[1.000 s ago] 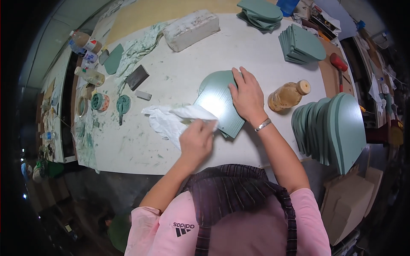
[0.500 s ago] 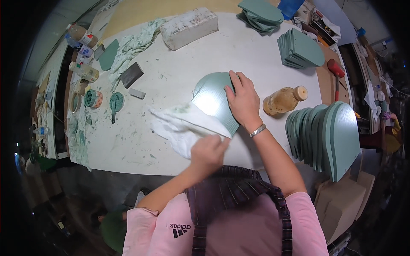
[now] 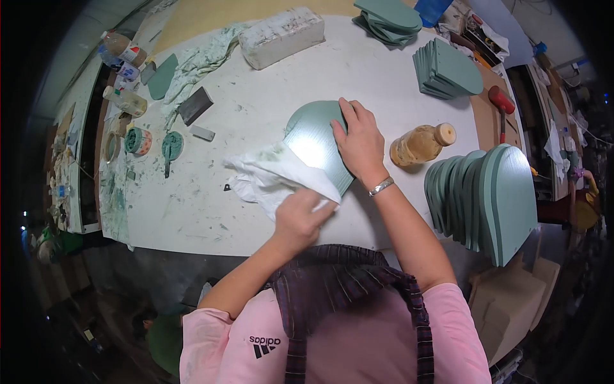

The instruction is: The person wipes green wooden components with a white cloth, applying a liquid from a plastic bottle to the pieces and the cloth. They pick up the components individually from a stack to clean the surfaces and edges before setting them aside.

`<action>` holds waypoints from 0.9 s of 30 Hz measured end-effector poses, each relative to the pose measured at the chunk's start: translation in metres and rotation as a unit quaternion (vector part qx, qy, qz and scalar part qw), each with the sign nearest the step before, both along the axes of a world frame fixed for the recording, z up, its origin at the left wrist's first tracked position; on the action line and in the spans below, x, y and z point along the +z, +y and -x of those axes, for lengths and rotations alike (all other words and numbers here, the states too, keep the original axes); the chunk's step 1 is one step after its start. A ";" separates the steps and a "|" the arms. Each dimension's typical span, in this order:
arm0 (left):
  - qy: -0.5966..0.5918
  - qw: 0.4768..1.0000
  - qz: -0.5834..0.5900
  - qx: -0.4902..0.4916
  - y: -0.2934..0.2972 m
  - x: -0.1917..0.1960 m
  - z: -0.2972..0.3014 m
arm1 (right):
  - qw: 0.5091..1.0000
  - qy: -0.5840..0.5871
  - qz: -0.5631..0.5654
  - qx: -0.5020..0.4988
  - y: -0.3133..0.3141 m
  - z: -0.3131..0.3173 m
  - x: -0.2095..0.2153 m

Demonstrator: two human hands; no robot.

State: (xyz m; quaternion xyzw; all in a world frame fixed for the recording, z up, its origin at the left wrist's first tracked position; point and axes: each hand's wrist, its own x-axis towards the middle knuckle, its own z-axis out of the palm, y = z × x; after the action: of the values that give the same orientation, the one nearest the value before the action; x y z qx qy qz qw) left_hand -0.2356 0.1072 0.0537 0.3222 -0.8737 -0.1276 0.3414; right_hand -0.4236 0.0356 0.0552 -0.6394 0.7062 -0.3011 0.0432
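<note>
Shifted slightly leftward with the left hand (image 3: 298,219) since half a second ago, pinching the white cloth (image 3: 272,171) in bent fingers, a bit blurred. Braced, meanwhile, with the right hand (image 3: 360,142), thumb parted from fingers, on the right side of the green panel (image 3: 311,141). Directly under and left of that hand, so nearer to it; ahead and right of the left one, and draped with cloth at the near end. Slanted lengthwise from far left to near right, rounded end outermost. Underneath, white tabletop (image 3: 182,214), flecked green left of the left hand. Just right of the right hand, a bottle (image 3: 414,147); farther right and nearer the body, a row of green panels (image 3: 473,198).
</note>
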 end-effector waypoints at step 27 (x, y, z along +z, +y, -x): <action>0.004 0.991 0.024 0.130 -0.051 0.019 -0.056 | 0.999 -0.015 -0.049 -0.005 0.001 -0.001 0.002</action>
State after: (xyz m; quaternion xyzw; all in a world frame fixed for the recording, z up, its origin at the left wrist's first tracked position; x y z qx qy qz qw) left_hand -0.1791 0.0559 0.0725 0.4246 -0.8258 -0.0621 0.3659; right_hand -0.4222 0.0363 0.0576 -0.6284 0.7227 -0.2754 0.0833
